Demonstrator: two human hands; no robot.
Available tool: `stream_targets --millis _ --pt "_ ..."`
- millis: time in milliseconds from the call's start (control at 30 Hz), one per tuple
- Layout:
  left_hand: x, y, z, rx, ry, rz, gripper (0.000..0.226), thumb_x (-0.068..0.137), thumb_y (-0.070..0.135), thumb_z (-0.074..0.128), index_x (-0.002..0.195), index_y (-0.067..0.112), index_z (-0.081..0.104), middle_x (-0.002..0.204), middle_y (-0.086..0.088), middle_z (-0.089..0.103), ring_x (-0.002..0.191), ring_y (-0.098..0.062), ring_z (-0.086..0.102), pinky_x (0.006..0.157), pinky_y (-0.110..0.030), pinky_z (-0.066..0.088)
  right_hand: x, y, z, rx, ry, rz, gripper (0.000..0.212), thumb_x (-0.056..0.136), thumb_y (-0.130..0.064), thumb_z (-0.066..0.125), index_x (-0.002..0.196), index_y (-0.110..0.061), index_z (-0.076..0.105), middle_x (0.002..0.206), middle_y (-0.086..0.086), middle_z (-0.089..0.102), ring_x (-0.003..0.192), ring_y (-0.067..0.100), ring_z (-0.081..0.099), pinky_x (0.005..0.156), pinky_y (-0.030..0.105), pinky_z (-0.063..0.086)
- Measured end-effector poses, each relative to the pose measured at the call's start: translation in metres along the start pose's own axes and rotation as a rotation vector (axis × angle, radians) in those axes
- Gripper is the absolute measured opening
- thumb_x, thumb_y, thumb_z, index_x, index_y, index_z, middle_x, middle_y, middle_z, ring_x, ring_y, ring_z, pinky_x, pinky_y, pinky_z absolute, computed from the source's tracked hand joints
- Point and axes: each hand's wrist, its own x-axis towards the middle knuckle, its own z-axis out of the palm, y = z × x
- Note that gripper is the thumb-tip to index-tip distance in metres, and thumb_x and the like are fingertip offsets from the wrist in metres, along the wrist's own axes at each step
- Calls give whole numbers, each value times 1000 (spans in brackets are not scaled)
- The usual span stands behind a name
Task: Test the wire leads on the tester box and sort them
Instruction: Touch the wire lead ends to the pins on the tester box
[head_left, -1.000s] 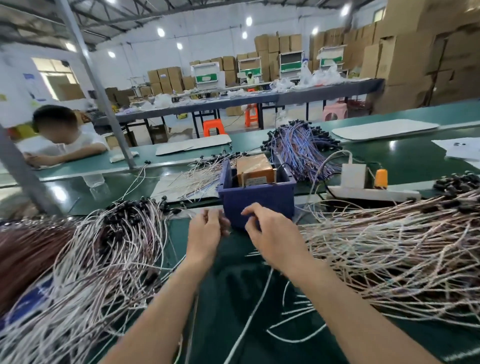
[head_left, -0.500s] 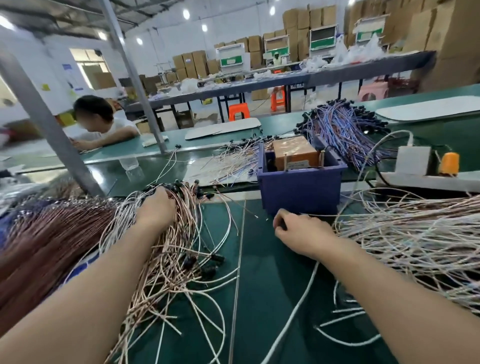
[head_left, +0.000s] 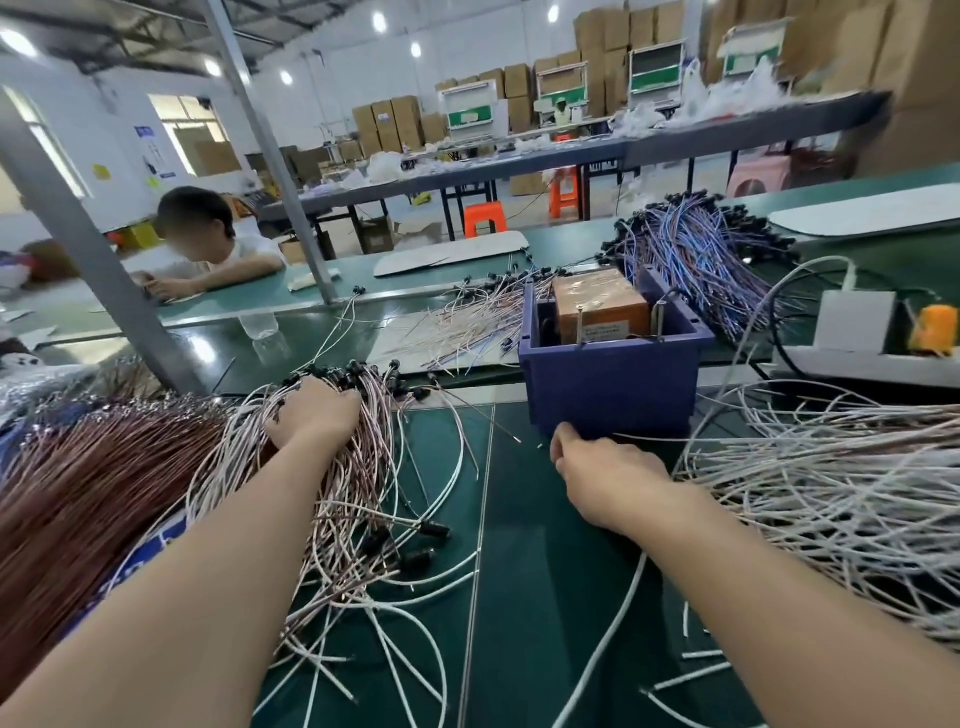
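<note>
Leads (head_left: 415, 623) in white sleeving lie scattered nearest you on the green bench (head_left: 519, 597), between your two forearms. Your left hand (head_left: 314, 415) lies palm down on the heap of pink-and-white leads (head_left: 353, 493), its fingers bent over the black connector ends; whether they pinch a lead, I cannot tell. A thick brown wire bundle (head_left: 78, 493) lies just left of that heap. Your right hand (head_left: 602, 467) rests on the bench at the foot of the blue bin (head_left: 613, 384), fingers curled under; what they hold is hidden, so its grip cannot be told. To its right spreads a broad pile of white leads (head_left: 831, 493). The tester box (head_left: 597, 301), orange-brown, sits inside the blue bin, with thin metal pins standing at its front edge. Right of the bin lies a white power strip (head_left: 857, 358) carrying a white adapter (head_left: 852, 322) and an orange plug (head_left: 937, 322). Behind the bin are a blue-and-violet lead bundle (head_left: 691, 260) and a thinner heap of mixed leads (head_left: 467, 322). Farther off, a seated person (head_left: 208, 249) leans on the opposite bench, beyond a slanted metal post (head_left: 270, 156).
</note>
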Motion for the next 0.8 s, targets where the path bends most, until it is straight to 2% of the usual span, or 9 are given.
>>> stream_targets --millis 167,300,433,500,567,600,700,767,800 --pt "-2 -8 -6 -174 77 -35 44 97 41 46 115 2 55 115 -23 63 105 -37 60 101 -52 43 -1 -2 -1 9 -14 -12 42 103 -12 39 142 -24 30 131 11 58 116 34 56 81 40 39" --pt "-12 -12 -13 -336 264 -69 36 97 35 53 118 6 52 129 -25 49 117 -41 49 94 -50 43 -7 5 -3 75 37 -42 23 104 -16 36 123 -28 42 123 7 62 107 31 58 79 38 39" --pt "-20 -11 -23 -357 390 -57 33 99 27 53 120 2 52 128 -24 52 116 -39 49 90 -50 42 -21 9 -11 209 96 -156 26 107 -32 34 123 -30 55 116 4 62 99 26 60 82 38 48" --pt "-28 2 -36 -542 401 -13 29 102 24 51 120 1 54 121 -22 60 105 -34 57 86 -45 47 -28 6 -22 383 195 -264 26 106 -35 39 120 -32 61 104 -2 66 87 20 62 79 36 53" --pt "-47 24 -56 -796 355 179 23 105 21 47 120 5 53 110 -15 67 96 -28 64 80 -35 51 -36 -4 -39 631 318 -361 23 104 -39 46 119 -33 62 91 -11 66 78 12 63 76 34 56" --pt "-63 38 -66 -878 322 324 18 105 22 47 117 10 54 103 -9 69 94 -24 67 78 -28 52 -40 -9 -51 782 353 -405 24 103 -43 49 123 -34 60 91 -11 66 80 9 64 77 32 56" --pt "-129 73 -83 -895 199 774 8 104 33 49 107 35 56 84 11 68 79 -4 67 66 -14 51 -50 -20 -88 1199 325 -522 47 96 -57 54 137 -35 51 113 -10 68 106 7 64 87 23 51" --pt "-168 86 -74 -801 58 1006 11 103 36 49 105 45 57 87 17 70 76 -5 68 63 -16 52 -57 -22 -103 1374 331 -527 41 95 -57 55 127 -31 63 109 -11 73 103 3 67 84 19 51" --pt "-181 91 -65 -758 -6 1077 13 104 33 49 105 42 57 86 15 70 74 -9 68 64 -25 54 -61 -22 -105 1448 341 -492 32 97 -52 55 114 -29 69 103 -10 75 97 3 70 79 21 52"
